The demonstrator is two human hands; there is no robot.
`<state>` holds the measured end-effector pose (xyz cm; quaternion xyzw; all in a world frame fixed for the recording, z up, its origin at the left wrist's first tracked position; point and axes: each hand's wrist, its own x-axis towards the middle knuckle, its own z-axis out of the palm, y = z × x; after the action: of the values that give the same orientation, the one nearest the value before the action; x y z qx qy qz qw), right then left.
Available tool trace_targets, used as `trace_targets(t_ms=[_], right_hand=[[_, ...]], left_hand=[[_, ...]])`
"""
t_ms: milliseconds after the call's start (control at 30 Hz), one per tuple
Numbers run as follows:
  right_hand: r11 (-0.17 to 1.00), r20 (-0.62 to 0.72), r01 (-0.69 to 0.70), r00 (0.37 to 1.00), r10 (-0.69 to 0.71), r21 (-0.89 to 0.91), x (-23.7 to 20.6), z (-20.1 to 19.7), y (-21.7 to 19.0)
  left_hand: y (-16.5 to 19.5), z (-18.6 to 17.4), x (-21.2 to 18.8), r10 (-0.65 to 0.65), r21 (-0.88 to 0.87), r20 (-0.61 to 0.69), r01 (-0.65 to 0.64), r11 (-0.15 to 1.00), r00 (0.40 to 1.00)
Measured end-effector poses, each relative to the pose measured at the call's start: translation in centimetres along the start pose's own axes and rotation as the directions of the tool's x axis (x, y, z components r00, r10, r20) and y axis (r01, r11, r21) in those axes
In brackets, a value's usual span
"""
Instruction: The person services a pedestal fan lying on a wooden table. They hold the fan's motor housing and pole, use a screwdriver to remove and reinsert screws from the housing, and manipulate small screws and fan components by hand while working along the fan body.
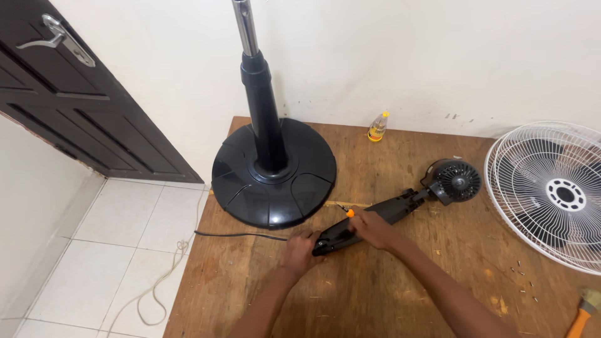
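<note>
A black fan neck with its round motor housing (456, 180) lies flat on the wooden table (388, 294). My left hand (300, 249) grips the near end of that black neck piece (388, 209). My right hand (374, 228) rests on the neck's middle and holds a small screwdriver with an orange handle (349, 213), its tip pointing away from me. A black cable (238, 235) runs left from the neck's near end.
A black round fan base with its upright pole (272, 172) stands at the table's left back. A white wire fan grille (551, 191) lies at the right. A small yellow oil bottle (377, 127), several loose screws (523, 281), an orange-handled tool (583, 316), a dark door (81, 100).
</note>
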<state>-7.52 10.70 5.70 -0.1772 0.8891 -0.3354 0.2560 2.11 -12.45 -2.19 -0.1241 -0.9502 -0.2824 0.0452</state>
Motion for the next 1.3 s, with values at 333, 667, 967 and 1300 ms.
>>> trace_targets(t_ms=[333, 667, 967, 1300], right_hand=[[0.957, 0.081, 0.173, 0.984, -0.157, -0.235, -3.5, -2.2, -5.2], [0.873, 0.037, 0.348, 0.933, -0.357, -0.341, -2.4, 0.3, -4.5], [0.878, 0.086, 0.347, 0.937, -0.338, -0.331, -2.1, 1.0, -5.2], [0.831, 0.128, 0.381, 0.924, -0.361, -0.406, -1.7, 1.1, -5.5]], left_hand=[[-0.3, 0.0, 0.3, -0.096, -0.078, 0.072, 0.102, 0.992, 0.993], [-0.3, -0.4, 1.0, -0.152, -0.053, 0.116, 0.158, 0.986, 0.982], [-0.1, -0.9, 1.4, -0.162, -0.034, 0.157, 0.17, 0.985, 0.974], [-0.1, -0.9, 1.7, -0.151, -0.024, 0.157, 0.156, 0.987, 0.976]])
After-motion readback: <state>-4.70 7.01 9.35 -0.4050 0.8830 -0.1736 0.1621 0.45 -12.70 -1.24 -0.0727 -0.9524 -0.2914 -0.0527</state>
